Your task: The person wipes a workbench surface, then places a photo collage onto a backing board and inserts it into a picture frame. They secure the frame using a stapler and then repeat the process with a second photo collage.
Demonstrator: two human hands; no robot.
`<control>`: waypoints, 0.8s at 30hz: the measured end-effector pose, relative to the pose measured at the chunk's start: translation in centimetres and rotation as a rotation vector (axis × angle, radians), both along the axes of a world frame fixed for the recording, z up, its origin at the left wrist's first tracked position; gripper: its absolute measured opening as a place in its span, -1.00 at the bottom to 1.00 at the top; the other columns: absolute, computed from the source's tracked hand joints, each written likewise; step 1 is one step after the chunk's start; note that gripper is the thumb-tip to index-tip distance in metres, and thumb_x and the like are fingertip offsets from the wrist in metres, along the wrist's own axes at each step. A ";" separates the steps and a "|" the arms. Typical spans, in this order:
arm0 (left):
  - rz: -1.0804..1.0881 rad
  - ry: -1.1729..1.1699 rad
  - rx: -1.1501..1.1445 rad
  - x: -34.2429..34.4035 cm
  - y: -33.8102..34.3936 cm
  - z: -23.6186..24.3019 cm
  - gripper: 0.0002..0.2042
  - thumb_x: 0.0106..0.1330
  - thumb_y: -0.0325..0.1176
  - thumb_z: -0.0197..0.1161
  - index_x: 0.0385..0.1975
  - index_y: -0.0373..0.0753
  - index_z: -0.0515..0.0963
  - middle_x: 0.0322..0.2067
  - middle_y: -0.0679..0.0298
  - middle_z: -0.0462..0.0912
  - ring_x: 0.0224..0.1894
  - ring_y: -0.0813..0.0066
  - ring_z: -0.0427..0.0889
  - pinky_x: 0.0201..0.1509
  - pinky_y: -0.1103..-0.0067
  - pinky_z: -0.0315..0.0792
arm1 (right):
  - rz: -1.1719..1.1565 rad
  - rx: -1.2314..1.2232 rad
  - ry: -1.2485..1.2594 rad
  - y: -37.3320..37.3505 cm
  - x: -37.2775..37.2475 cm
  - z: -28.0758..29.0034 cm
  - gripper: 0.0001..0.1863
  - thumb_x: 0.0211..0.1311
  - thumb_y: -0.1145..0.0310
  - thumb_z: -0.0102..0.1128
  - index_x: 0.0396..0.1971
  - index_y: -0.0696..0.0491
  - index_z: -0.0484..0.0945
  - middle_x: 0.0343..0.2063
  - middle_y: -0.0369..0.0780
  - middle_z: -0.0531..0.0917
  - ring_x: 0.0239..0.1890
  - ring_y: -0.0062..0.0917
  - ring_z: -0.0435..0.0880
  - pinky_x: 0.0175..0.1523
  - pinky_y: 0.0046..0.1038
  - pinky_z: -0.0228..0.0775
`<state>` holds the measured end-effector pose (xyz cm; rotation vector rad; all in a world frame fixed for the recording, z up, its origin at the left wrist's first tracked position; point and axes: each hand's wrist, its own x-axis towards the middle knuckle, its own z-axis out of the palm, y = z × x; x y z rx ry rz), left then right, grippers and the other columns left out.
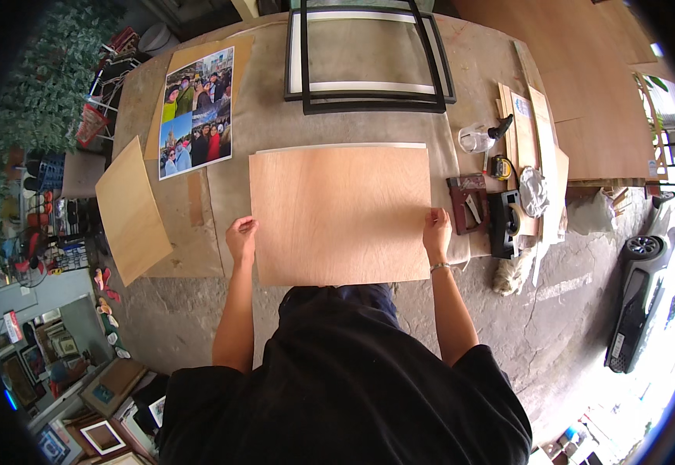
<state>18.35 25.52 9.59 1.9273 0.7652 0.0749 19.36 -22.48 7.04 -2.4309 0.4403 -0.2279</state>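
Note:
A light plywood panel (339, 205) lies level at the table's near edge, with a white sheet (376, 145) showing just beyond its back edge. My left hand (241, 236) pinches the panel's left edge. On the opposite edge, my right hand (437, 232) grips with curled fingers. Behind the panel stand out two overlapping black frames (372, 105), lying flat. A photo collage print (196, 109) rests on a tan board at back left, and another thin board (132, 209) lies at left.
Right of the panel on the worktable (260, 101) are a stapler-like tool (467, 203), a tape dispenser (502, 225), a tape measure (500, 167), a spray bottle (475, 138) and wood strips (539, 124). Stacked frames (102, 435) stand at lower left; a car (632, 302) is outside at right.

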 end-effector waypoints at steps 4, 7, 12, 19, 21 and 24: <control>-0.017 -0.020 0.016 0.1 0.1 0.0 -0.80 0.16 -0.48 0.37 -0.24 -0.40 0.64 -0.35 0.20 0.71 -0.29 0.51 0.65 -0.14 0.60 0.53 | 0.004 0.025 0.053 0.3 0.7 0.2 -0.89 0.20 0.45 0.15 -0.33 0.17 0.52 -0.35 -0.07 0.58 -0.27 -0.16 0.57 -0.13 -0.21 0.42; -0.029 0.002 0.055 0.5 -0.7 -0.7 -0.79 0.15 -0.47 0.38 -0.23 -0.40 0.64 -0.35 0.19 0.71 -0.28 0.49 0.67 -0.14 0.60 0.54 | -0.007 -0.004 0.047 -0.6 1.1 0.2 -0.88 0.19 0.43 0.18 -0.32 0.15 0.53 -0.38 -0.11 0.59 -0.29 -0.22 0.59 -0.15 -0.25 0.43; -0.070 0.015 0.123 1.9 -2.4 -0.7 -0.77 0.14 -0.46 0.38 -0.22 -0.39 0.64 -0.35 0.16 0.73 -0.26 0.46 0.69 -0.14 0.58 0.54 | 0.018 -0.119 0.020 -1.3 1.6 0.6 -0.89 0.22 0.46 0.13 -0.29 0.16 0.52 -0.34 -0.08 0.58 -0.24 -0.17 0.57 -0.12 -0.22 0.42; -0.068 0.036 0.226 2.5 -1.9 -0.6 -0.77 0.13 -0.45 0.39 -0.23 -0.40 0.64 -0.36 0.14 0.73 -0.30 0.40 0.71 -0.14 0.55 0.56 | -0.009 -0.091 0.051 0.2 2.3 0.4 -0.89 0.23 0.45 0.06 -0.33 0.17 0.50 -0.29 -0.02 0.56 -0.18 -0.08 0.53 -0.04 -0.15 0.37; -0.065 0.058 0.222 2.8 -2.5 0.3 -0.77 0.13 -0.45 0.39 -0.22 -0.39 0.64 -0.35 0.13 0.73 -0.28 0.39 0.71 -0.14 0.54 0.56 | -0.007 -0.122 0.047 0.2 2.3 0.2 -0.89 0.24 0.45 0.04 -0.33 0.17 0.49 -0.30 -0.02 0.54 -0.18 -0.08 0.52 -0.04 -0.15 0.37; -0.071 0.086 0.261 2.5 -2.5 1.0 -0.76 0.13 -0.45 0.38 -0.21 -0.39 0.64 -0.35 0.13 0.73 -0.28 0.38 0.72 -0.13 0.54 0.56 | -0.004 -0.144 0.052 1.1 2.2 0.9 -0.88 0.23 0.44 0.08 -0.33 0.19 0.48 -0.31 -0.02 0.52 -0.19 -0.10 0.51 -0.05 -0.18 0.37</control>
